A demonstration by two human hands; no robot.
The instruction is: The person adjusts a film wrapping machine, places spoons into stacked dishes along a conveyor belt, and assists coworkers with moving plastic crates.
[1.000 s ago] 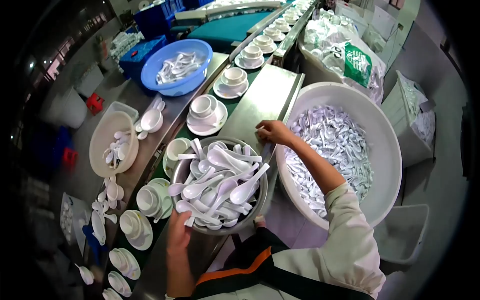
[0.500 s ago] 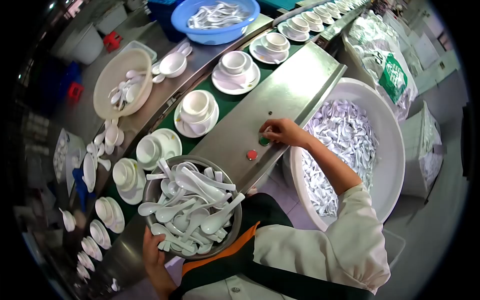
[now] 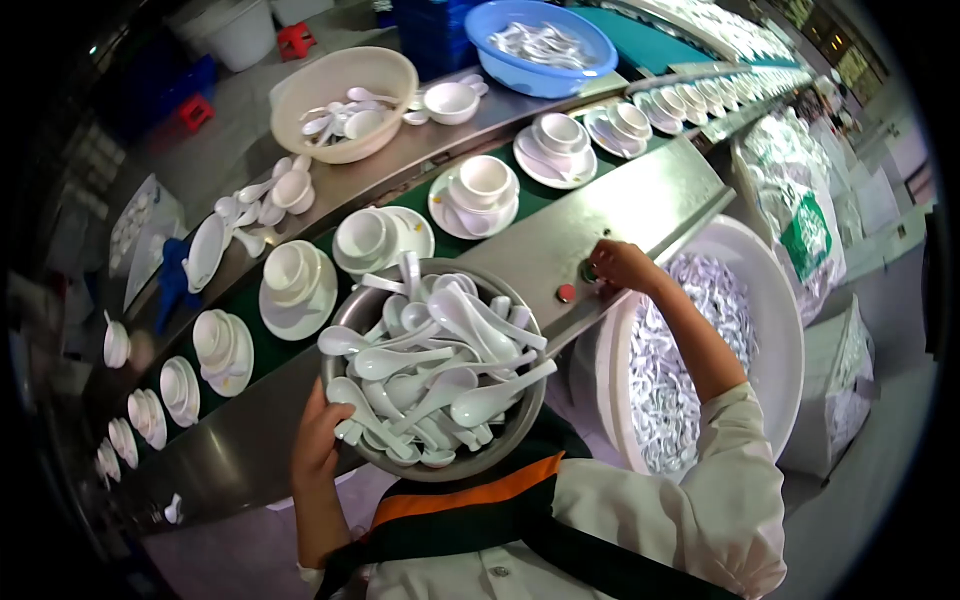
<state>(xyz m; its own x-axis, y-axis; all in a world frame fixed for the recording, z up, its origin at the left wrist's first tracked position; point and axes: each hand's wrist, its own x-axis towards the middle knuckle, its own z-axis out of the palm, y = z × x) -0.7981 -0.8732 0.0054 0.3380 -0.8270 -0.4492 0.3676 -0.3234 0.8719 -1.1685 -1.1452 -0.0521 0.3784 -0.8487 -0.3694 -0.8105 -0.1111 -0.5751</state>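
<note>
The right hand has stayed at the green button near the bench's near edge, grip unclear, apparently leaving the left hand alone holding the metal bowl of spoons by that edge.

Spoons lay in the pot, left of the tub. Plates sat on the conveyor beyond; behind it, a basin stood on the desk.

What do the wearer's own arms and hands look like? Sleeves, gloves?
Left hand and right hand: bare, no gloves or markings visible. Forearms uncovered. Right sleeve: off-white, loose and creased, ending near the elbow. Left sleeve: only a pale edge shows.
</note>
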